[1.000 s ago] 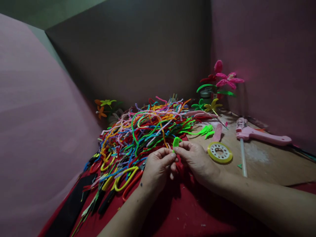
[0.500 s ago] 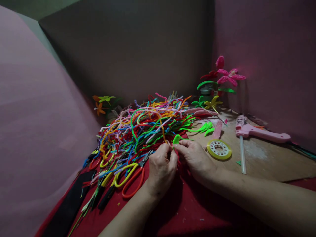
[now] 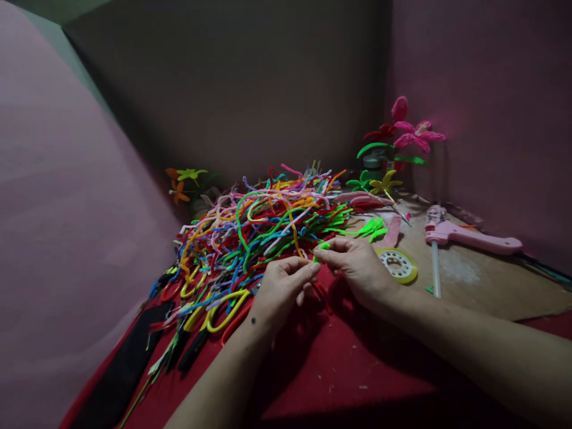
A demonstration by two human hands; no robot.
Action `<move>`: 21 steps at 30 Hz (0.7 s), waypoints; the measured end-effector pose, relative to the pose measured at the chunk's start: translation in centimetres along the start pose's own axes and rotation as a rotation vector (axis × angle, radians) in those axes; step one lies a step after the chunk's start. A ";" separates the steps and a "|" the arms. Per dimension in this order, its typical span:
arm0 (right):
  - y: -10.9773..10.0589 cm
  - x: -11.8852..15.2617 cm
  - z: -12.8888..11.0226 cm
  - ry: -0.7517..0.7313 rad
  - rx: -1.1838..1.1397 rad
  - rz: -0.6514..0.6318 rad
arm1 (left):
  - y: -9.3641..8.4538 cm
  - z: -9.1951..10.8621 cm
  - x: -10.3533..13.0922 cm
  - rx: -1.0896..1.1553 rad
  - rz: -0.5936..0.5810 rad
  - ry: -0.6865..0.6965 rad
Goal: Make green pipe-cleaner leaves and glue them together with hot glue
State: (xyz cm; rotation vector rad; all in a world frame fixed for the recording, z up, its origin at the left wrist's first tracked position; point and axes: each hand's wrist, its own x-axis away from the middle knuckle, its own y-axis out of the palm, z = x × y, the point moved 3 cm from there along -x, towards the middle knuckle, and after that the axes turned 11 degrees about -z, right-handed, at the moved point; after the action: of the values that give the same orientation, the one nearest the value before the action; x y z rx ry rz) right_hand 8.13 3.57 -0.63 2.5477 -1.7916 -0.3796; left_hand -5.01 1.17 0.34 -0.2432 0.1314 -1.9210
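Between my two hands is a bright green pipe cleaner piece [image 3: 322, 246], bent into a small leaf-like shape. My right hand [image 3: 360, 266] pinches it between thumb and fingertips, covering part of it. The thumb and forefinger of my left hand [image 3: 286, 286] close on its lower end, with the other fingers curled beneath. Just beyond both hands lies a big tangled heap of coloured pipe cleaners [image 3: 268, 226]. Scissors with yellow and red handles [image 3: 227, 316] rest by my left wrist, partly covered by it. A roll of clear yellowish tape [image 3: 397, 266] sits beside my right hand.
A pink glue gun [image 3: 473, 237] with a glue stick lies on a brown board [image 3: 504, 295] at the right. Green leaf pieces [image 3: 373, 227] lie on the board. Pink flowers [image 3: 417, 136] stand at the back right, orange and yellow ones [image 3: 181, 185] at the back left.
My left hand has turned, its fingers now less curled and more of the palm side showing. The green piece shows less upright and more covered by my right fingers.
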 end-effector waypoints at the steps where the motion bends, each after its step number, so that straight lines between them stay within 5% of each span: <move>1: 0.0 0.1 -0.1 -0.017 0.025 0.006 | 0.0 0.0 0.0 -0.012 0.016 0.006; 10: 0.0 0.2 -0.2 -0.047 0.037 0.020 | 0.8 0.3 0.7 -0.493 0.367 0.297; 17: 0.0 0.0 -0.4 -0.035 -0.049 0.006 | 0.1 0.0 0.0 0.065 0.017 0.057; 21: -0.3 -0.2 -0.1 -0.029 -0.036 0.038 | -0.4 -0.2 -0.1 0.167 0.027 0.018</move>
State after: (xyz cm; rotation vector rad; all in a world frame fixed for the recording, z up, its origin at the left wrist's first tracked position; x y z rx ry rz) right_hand 8.37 3.85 -0.50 2.4931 -1.8232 -0.4460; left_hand -5.41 1.36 0.21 -0.1121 -0.0139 -1.8961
